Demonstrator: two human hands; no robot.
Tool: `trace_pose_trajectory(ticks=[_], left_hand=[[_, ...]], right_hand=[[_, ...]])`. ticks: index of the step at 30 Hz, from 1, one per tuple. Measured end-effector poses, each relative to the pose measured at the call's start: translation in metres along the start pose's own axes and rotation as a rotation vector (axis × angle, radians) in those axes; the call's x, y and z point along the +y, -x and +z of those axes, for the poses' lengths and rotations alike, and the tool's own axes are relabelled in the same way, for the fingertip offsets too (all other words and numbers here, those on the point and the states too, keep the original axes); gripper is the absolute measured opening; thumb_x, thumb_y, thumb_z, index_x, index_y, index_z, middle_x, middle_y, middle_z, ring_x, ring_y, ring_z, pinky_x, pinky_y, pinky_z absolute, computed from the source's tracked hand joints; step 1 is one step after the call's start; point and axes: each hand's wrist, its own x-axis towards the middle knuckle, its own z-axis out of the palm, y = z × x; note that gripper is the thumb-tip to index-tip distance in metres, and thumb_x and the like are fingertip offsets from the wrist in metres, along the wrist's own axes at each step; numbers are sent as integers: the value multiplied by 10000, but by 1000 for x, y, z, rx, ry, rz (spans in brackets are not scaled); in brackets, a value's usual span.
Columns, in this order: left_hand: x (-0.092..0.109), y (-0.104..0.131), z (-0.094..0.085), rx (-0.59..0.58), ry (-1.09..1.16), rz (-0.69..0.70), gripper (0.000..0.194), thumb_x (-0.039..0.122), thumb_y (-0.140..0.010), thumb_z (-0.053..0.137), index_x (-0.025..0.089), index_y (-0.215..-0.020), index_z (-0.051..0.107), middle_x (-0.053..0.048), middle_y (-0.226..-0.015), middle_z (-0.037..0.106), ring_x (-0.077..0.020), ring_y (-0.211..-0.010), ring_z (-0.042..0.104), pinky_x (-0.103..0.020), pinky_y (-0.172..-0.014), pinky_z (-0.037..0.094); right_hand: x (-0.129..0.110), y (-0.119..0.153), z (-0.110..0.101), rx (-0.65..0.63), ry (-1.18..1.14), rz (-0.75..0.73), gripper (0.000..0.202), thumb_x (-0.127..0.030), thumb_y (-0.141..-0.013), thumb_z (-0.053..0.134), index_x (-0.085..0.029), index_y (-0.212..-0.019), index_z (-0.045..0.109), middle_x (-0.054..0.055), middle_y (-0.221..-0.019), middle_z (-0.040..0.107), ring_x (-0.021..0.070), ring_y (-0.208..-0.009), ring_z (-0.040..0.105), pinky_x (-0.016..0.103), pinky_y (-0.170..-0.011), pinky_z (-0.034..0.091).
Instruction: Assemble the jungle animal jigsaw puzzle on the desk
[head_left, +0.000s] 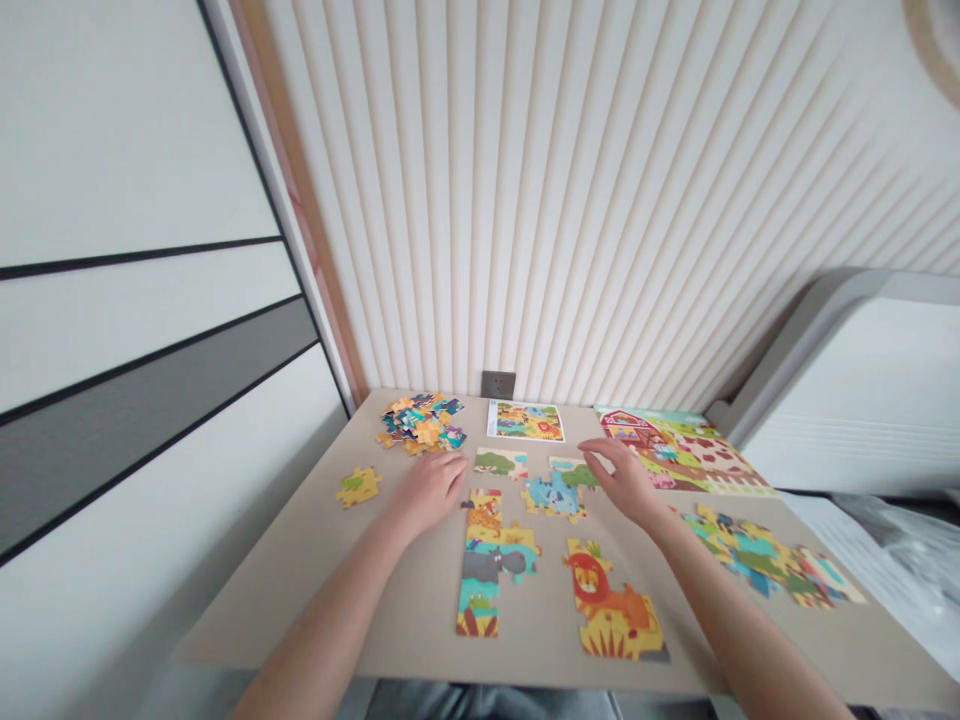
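Observation:
My left hand rests on the table left of a tree piece, its fingers bent together; whether anything is under them is hidden. My right hand has thumb and fingers apart, beside the joined elephant and tree pieces. Nearer me lie a joined hippo and leopard section and a joined lion section. A single yellow piece sits left of my left hand. Behind the sections is a small picture card showing animals.
A heap of loose pieces is at the back left of the table. More pieces lie at the right, in front of a farm puzzle. Clear plastic is at the right edge. A ribbed wall stands behind.

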Motion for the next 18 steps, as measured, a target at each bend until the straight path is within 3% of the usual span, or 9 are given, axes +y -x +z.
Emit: trace_pose_trajectory(ticks=[3,6,9,11,14,18], left_hand=[[-13,25,-23,18,-44,-60,355,233,-1027,440,212,-1232,730,-115,-1246,732,-279,-1145,683,-481,-1056,517],[-40,66,-40,12,-128,-140,364,312,-1035,434,208,-1219,730,-126,-1236,730,-300,-1119,685,-505,-1036,519],[-77,111,-47,-10,-225,-222,401,399,-1024,451,208,-1278,697,-132,-1349,681,-309,-1253,632,-495,-1135,449],[-99,133,-49,-13,-265,-318,540,519,-982,501,165,-1366,636,-175,-1440,615,-342,-1307,598,-511,-1153,433],[-119,146,-51,-48,-231,-424,745,641,-922,532,103,-1437,558,-212,-1492,564,-370,-1369,552,-522,-1156,430],[-122,139,-53,-71,-117,-437,652,613,-943,514,153,-1399,594,-164,-1407,652,-330,-1275,639,-481,-1119,473]], right_hand=[[15,44,-19,63,9,26,275,-363,-1029,497,-250,-1107,735,103,-1105,756,284,-1063,698,469,-963,543],[24,73,-20,58,1,34,235,-346,-1013,530,-264,-1080,740,85,-1088,760,283,-1069,701,463,-984,538],[24,82,-15,16,-22,69,245,-347,-1014,520,-256,-1081,737,86,-1092,758,276,-1070,699,454,-987,538],[22,81,-13,15,-39,117,261,-366,-1015,512,-253,-1086,737,85,-1097,760,271,-1060,703,443,-974,544],[19,79,-13,19,-53,185,285,-401,-1007,508,-254,-1078,742,80,-1105,765,270,-1050,713,428,-943,560],[16,83,-15,-15,-51,208,303,-425,-998,504,-262,-1074,748,75,-1102,771,278,-1045,718,439,-927,567]])
